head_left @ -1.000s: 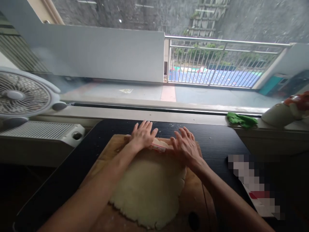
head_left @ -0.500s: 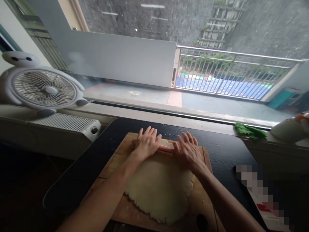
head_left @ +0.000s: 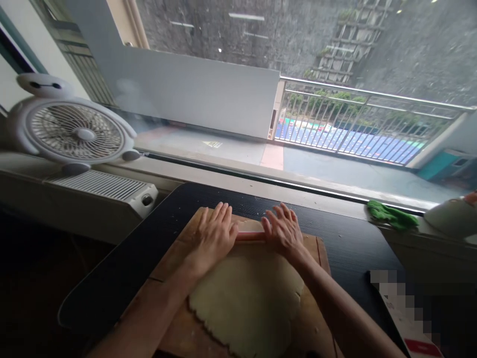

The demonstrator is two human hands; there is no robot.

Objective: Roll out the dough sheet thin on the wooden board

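A pinkish rolling pin (head_left: 251,236) lies across the far part of a broad, flat sheet of pale dough (head_left: 248,298). My left hand (head_left: 216,229) rests on the pin's left part with its fingers stretched out away from me. On its right part lies my right hand (head_left: 283,228), fingers extended and slightly spread. Both palms press from above, and the hands hide the pin's ends. Beneath the dough is a wooden board (head_left: 186,236). The dough's near left edge is ragged and cracked; a small split shows on its right edge.
The board sits on a black table (head_left: 122,263) against a window sill. A white fan (head_left: 84,134) stands at the left, above a slatted vent (head_left: 100,184). On the right are a green cloth (head_left: 391,215), a pale container (head_left: 452,216) and a partly blurred card (head_left: 408,311).
My left hand has slid left and a little toward me. The right hand has shifted slightly left, and the rolling pin lies more level. The camera view has tilted somewhat.
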